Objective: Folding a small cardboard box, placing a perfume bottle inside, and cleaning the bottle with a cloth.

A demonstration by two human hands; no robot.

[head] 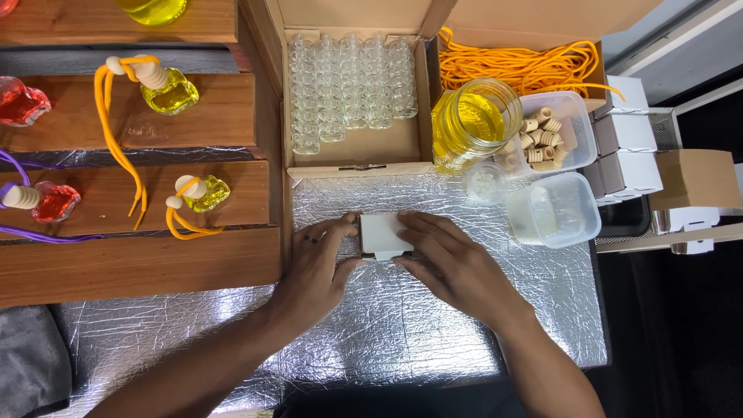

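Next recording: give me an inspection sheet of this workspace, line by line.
Surface: crinkled silver foil mat.
Job's things: small white box, flat on the mat.
Clutter: carton of empty glass bottles; jar of yellow liquid; tub of wooden caps; empty tub; filled bottles on wooden shelves.
Grippers: left hand and right hand, fingers pressing the box's sides.
Cables: orange cords.
Surroundings: stacked white boxes.

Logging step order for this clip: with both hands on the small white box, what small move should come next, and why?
Probably fold the flap shut: the left hand and right hand press the small white box flat on the foil mat, and a tab juts out at its near edge. Whether it is filled cannot be seen.
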